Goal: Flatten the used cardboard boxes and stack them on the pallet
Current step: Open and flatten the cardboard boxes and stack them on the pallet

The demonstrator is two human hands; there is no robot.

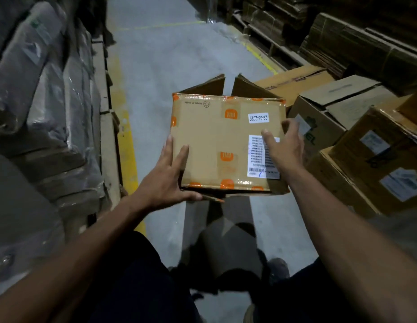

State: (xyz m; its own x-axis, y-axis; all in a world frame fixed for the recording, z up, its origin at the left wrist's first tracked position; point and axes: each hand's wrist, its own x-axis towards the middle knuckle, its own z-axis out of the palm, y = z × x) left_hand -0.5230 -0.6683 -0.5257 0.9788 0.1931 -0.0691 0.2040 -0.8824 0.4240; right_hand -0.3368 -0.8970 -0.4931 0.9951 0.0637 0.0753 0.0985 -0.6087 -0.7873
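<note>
Brown orange-taped cardboard box (226,143) gripped at both sides by left hand (170,180) and right hand (284,145), apparently steadied for flattening.

Head view — downward, close over hands (221,166)

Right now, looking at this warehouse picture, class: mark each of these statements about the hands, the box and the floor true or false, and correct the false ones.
1. Both hands are on the box. True: the left hand and the right hand hold the cardboard box between them.
2. The box is already flattened. False: it still has its box shape, with far flaps open.
3. The tape on the box is blue. False: the tape is clear with orange logos.
4. A white label shows the date 29-06-2026. True: see the date label.
5. A yellow line runs along the floor at left. True: the yellow line.
</note>
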